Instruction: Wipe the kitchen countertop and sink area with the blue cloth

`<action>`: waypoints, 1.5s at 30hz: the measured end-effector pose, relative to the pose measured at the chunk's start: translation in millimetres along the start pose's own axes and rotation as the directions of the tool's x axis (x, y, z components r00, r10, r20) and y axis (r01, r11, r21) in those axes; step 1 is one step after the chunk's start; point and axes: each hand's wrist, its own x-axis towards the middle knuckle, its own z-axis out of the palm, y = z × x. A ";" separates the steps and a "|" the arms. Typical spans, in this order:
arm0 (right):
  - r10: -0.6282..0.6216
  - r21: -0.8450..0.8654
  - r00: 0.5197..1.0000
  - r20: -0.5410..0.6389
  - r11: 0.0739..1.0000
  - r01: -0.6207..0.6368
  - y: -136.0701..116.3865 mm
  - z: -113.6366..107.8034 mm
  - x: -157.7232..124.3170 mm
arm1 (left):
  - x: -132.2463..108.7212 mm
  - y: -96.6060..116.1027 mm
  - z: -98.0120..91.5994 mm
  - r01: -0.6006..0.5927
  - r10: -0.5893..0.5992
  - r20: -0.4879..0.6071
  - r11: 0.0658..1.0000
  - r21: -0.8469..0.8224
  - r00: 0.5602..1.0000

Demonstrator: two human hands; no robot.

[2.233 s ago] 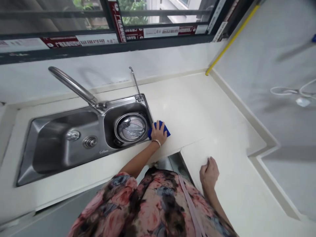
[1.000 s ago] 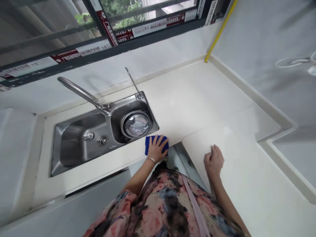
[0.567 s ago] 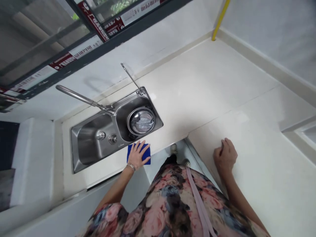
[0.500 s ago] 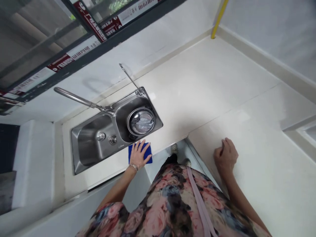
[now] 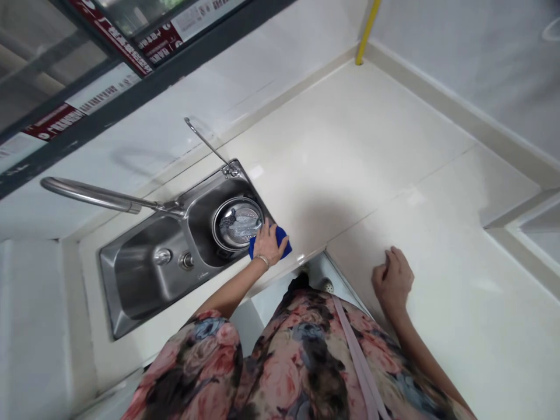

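My left hand, with a bracelet at the wrist, presses down on a folded blue cloth and has hold of it. The cloth lies at the front right corner of the steel double sink, partly hidden under my fingers. Right beside it, a round metal strainer basket sits in the right basin with a crumpled, shiny grey item inside. Over the counter on the right, my right hand is loosely curled, and nothing shows in its fingers.
A tall curved faucet rises behind the sink, with a thinner spout at the back right corner. White countertop runs right to the wall. A yellow pipe stands in the far corner. The counter's front edge borders the floor gap.
My left hand has slid the blue cloth rightward along the sink's front rim to its right corner. My right hand stays curled over the counter. The view has shifted slightly.
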 end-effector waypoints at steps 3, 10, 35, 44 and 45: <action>0.007 -0.017 1.000 -0.001 1.000 -0.007 -2.3 -0.7 0.4 | 9.8 9.3 2.8 0.094 -0.094 -0.010 0.994 -0.065 0.995; -0.036 -0.065 0.999 -0.027 0.997 0.034 -2.0 -4.9 1.2 | 47.2 29.3 1.8 0.323 -0.334 -0.010 0.918 -0.231 0.942; -0.210 0.001 0.969 -0.128 0.977 0.212 24.5 5.4 -4.4 | -179.1 -192.4 -6.2 0.435 -0.438 0.001 0.894 0.110 0.899; -0.166 0.004 0.979 -0.116 0.986 0.168 20.6 2.4 -4.1 | -178.3 -223.0 -9.3 0.585 -0.605 0.073 0.790 0.184 0.793; -0.167 -0.003 0.980 -0.109 0.986 0.168 21.1 2.0 -4.2 | -173.5 -224.1 -9.1 0.600 -0.621 0.097 0.779 0.184 0.777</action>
